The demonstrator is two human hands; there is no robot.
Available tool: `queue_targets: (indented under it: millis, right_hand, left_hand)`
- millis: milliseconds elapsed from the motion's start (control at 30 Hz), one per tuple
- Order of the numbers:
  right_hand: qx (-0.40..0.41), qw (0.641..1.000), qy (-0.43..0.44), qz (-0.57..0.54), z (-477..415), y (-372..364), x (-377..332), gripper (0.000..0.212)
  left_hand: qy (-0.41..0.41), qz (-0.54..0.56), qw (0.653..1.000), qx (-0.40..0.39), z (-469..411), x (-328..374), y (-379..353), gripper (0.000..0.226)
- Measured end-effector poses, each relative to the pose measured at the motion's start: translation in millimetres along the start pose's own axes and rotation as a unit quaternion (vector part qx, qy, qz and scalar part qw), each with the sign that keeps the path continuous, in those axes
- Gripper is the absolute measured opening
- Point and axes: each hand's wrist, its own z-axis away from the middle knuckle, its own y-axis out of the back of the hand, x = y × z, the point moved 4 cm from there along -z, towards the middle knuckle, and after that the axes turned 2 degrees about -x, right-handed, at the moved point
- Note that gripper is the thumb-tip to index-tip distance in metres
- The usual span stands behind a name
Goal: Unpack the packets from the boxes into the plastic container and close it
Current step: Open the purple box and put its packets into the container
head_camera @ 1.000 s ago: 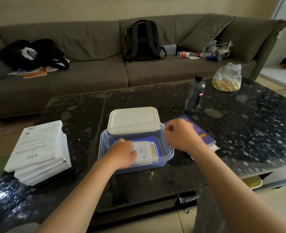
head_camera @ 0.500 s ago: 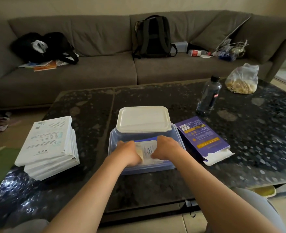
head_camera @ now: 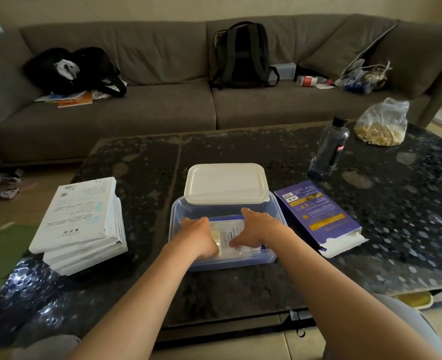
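now both hands are down inside the plastic container (head_camera: 176,219), which sits in the lower middle of the frame on the dark speckled table (head_camera: 396,203). the left hand (head_camera: 199,237) covers the left edge of the white packets (head_camera: 227,233) lying flat on the container's floor. its back faces the camera and its fingers bend down out of sight, so i cannot tell whether it pinches the packets or only presses on them. the right hand (head_camera: 255,228) lies on the right part of the same packets with its fingers loosely spread, the thumb flat on the top packet near the middle. a blue sheet or packet shows under the white ones at the far edge.

the white lid (head_camera: 225,181) is off, with its near edge resting over the container's far rim. just to the right of the container in the frame lies a purple box (head_camera: 318,216), flat, with the flap at its near end open. at the left of the frame a stack of white boxes (head_camera: 82,219) stands apart from the container.

toward the upper right, a dark bottle (head_camera: 329,149) stands upright on the table, and a clear plastic bag (head_camera: 382,123) with yellowish contents sits beyond it. a black backpack (head_camera: 243,55) leans on the grey sofa (head_camera: 149,115) at the top of the frame.
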Motion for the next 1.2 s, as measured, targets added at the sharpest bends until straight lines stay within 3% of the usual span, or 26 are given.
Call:
queue_targets:
  millis: [267,600,833,967,1067,1200]
  right_hand:
    - [-0.064,0.998,-0.020,-0.004,0.9,9.8,-5.0,0.095]
    - [-0.054,0.999,0.005,0.007,1.3,6.4,-7.4,0.087]
    - [-0.043,0.999,0.010,0.026,1.8,3.7,-8.5,0.085]
    - [-0.014,0.999,0.013,0.051,2.8,5.1,-14.9,0.085]
    - [0.013,0.997,0.025,0.078,6.3,8.4,-23.8,0.072]
    - [0.075,0.992,0.044,0.090,13.6,11.4,-40.5,0.046]
  left_hand:
    - [-0.008,-0.008,1.000,-0.004,5.5,2.4,1.0,0.054]
    - [0.004,-0.096,0.995,0.024,3.2,7.2,-1.5,0.067]
    - [-0.033,-0.157,0.984,0.072,6.9,12.7,3.7,0.056]
    - [-0.053,-0.123,0.986,0.096,10.2,11.2,10.5,0.045]
    - [-0.067,-0.069,0.987,0.131,15.8,6.1,18.6,0.028]
    - [-0.089,-0.021,0.975,0.201,30.6,-4.8,37.3,0.024]
